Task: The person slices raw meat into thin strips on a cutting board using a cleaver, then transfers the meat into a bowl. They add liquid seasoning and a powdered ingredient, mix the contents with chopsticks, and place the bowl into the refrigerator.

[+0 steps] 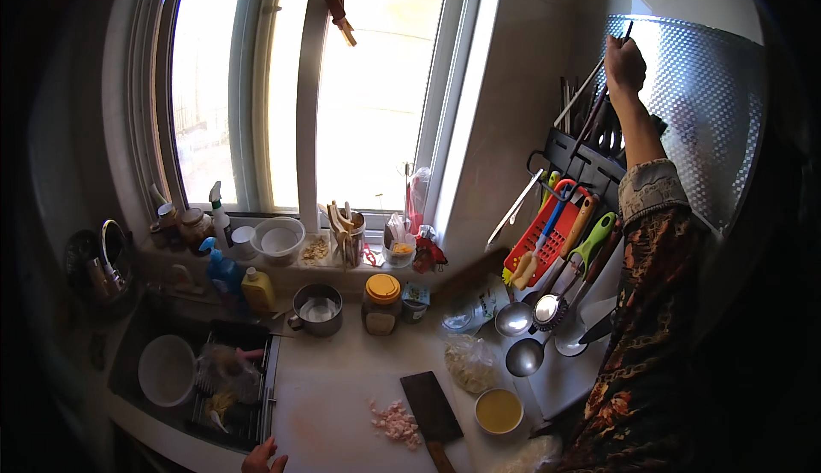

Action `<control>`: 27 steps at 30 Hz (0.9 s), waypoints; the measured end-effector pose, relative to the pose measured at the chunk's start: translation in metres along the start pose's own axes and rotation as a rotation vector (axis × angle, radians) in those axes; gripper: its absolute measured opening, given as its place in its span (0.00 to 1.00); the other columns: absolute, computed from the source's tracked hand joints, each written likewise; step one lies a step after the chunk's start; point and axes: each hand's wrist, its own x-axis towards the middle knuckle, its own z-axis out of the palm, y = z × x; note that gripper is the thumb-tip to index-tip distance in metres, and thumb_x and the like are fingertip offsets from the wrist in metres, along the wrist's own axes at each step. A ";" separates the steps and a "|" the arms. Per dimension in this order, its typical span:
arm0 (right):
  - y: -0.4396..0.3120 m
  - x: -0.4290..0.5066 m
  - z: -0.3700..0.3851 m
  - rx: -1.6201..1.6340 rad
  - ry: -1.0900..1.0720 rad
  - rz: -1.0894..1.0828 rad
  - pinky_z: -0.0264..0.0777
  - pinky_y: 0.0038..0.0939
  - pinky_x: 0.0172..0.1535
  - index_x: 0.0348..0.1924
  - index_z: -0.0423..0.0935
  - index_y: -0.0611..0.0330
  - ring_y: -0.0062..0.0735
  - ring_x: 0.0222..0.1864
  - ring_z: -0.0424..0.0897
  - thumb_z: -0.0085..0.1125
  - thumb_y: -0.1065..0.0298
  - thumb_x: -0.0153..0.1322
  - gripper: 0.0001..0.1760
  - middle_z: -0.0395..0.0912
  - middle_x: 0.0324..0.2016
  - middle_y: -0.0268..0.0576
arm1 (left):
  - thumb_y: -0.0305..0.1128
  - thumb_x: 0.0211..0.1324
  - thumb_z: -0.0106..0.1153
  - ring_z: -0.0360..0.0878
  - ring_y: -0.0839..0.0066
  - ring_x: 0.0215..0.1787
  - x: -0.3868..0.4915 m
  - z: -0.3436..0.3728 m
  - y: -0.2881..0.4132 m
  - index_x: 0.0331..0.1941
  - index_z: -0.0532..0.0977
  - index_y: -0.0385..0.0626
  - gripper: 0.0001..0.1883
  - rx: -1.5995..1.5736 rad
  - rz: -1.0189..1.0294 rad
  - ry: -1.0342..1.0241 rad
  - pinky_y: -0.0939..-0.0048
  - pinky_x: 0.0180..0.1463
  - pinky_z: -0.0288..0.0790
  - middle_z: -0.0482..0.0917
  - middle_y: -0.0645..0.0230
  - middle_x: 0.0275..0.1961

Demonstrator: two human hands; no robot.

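Observation:
Raised high at the upper right, my right hand (625, 65) grips a long, thin dark stick (591, 116), which slants down towards the black wall-mounted utensil rack (580, 157). A pale stick (579, 93) leans close by it. At the bottom edge my left hand (263, 457) is partly in view, fingers apart and holding nothing, by the left side of a white cutting board (321, 396). Chopped pale-pink pieces (394, 422), apparently meat, lie on the board. Beside them rests a cleaver (431, 402) with a dark blade and wooden handle.
Ladles (526, 356), a red slotted grater (539, 252) and other utensils hang below the rack. A bowl (499, 433) of yellow liquid stands right of the cleaver. Behind are a yellow-lidded jar (383, 306) and a metal pot (319, 325). The sink (125, 370) lies left.

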 end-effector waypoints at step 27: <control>0.018 -0.003 0.059 -0.441 -0.654 -0.076 0.74 0.37 0.40 0.36 0.80 0.64 0.34 0.31 0.83 0.57 0.60 0.67 0.15 0.82 0.22 0.43 | 0.33 0.58 0.57 0.78 0.55 0.44 0.012 0.009 0.027 0.54 0.72 0.40 0.20 0.045 -0.121 -0.063 0.61 0.47 0.71 0.79 0.51 0.44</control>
